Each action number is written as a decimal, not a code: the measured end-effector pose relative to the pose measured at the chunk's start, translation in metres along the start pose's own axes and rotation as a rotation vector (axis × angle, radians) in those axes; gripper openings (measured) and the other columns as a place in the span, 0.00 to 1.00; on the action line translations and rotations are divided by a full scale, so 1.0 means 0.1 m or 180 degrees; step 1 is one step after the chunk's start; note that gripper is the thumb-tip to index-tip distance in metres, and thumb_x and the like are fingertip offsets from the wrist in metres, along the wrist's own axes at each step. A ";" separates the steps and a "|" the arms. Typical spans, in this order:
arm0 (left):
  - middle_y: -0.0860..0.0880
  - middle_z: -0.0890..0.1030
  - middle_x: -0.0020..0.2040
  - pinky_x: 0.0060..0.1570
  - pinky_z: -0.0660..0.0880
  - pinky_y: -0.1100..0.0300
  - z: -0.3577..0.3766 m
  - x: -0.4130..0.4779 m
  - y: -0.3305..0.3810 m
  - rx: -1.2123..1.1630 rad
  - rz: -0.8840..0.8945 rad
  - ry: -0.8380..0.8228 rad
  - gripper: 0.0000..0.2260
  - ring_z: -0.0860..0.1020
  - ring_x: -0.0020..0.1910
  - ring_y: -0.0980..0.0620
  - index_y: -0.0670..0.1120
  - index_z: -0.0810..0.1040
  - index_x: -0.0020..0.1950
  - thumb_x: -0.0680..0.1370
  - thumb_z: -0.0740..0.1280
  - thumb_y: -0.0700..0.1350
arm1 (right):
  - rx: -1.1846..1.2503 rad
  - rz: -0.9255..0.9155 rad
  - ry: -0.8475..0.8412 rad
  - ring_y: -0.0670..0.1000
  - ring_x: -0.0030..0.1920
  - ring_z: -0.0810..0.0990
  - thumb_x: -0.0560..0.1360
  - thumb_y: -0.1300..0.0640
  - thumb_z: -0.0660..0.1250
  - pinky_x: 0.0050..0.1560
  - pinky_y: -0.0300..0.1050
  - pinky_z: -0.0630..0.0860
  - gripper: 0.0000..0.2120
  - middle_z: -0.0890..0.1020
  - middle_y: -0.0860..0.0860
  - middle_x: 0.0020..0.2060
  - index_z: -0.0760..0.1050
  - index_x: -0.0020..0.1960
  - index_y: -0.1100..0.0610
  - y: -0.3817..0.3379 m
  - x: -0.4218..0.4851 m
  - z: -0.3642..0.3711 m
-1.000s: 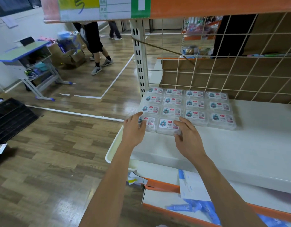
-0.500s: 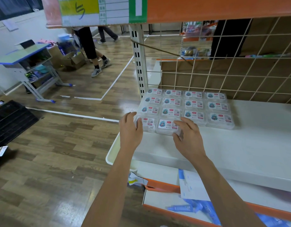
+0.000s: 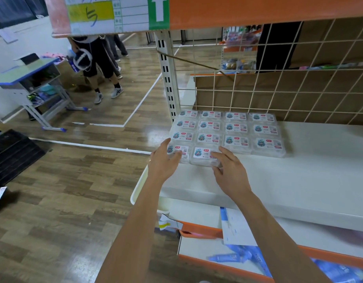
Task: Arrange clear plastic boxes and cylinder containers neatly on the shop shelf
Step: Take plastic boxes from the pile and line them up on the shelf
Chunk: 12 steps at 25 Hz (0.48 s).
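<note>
Clear plastic boxes (image 3: pixel 235 127) sit squared on the shelf (image 3: pixel 309 180), left hand (image 3: pixel 163 162) and right hand (image 3: pixel 230 174), grip released, pressing the half-filled front row (image 3: pixel 203 157); no cylinder containers shelved yet

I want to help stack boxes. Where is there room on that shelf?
The white shelf is bare right of the clear boxes and along its front edge. The left end, by the left hand and right hand, is crowded.

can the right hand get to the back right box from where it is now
Probably yes. The right hand touches a front box, and the back right box has bare shelf on its right and open space above. The wire grid stands only behind it, so nothing seems to block the way.
</note>
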<state>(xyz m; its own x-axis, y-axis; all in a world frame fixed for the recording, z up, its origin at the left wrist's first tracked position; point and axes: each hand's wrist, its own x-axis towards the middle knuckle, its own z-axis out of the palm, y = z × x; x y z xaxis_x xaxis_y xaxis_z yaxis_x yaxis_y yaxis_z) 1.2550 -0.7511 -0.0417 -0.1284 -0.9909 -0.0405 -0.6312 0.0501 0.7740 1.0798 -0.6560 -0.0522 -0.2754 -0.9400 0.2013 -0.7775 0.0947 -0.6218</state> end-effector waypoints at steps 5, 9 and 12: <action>0.49 0.72 0.68 0.65 0.67 0.42 0.00 -0.01 0.00 -0.0064 0.0007 -0.0015 0.29 0.68 0.68 0.45 0.51 0.63 0.73 0.74 0.63 0.57 | -0.0002 -0.0066 0.0081 0.53 0.66 0.71 0.75 0.66 0.63 0.64 0.44 0.68 0.19 0.69 0.53 0.69 0.74 0.64 0.56 0.01 -0.01 -0.01; 0.48 0.71 0.69 0.65 0.66 0.42 0.00 0.01 -0.03 0.0031 0.0097 0.0005 0.27 0.66 0.69 0.45 0.50 0.62 0.74 0.77 0.63 0.54 | 0.0005 -0.0044 0.0089 0.53 0.66 0.72 0.75 0.66 0.63 0.65 0.45 0.68 0.19 0.69 0.53 0.69 0.74 0.64 0.56 0.01 -0.01 -0.01; 0.48 0.71 0.69 0.65 0.66 0.42 0.00 0.01 -0.02 0.0111 0.0112 0.0016 0.27 0.66 0.69 0.45 0.50 0.61 0.74 0.77 0.63 0.53 | -0.0011 -0.0068 0.0093 0.54 0.66 0.72 0.75 0.66 0.63 0.65 0.45 0.68 0.19 0.69 0.53 0.69 0.74 0.64 0.56 0.01 -0.01 -0.01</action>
<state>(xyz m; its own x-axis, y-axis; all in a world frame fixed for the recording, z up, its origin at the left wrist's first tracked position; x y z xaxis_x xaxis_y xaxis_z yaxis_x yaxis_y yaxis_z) 1.2560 -0.7521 -0.0438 -0.1470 -0.9891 -0.0104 -0.6526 0.0891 0.7524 1.0791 -0.6552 -0.0524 -0.2751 -0.9318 0.2366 -0.7853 0.0758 -0.6144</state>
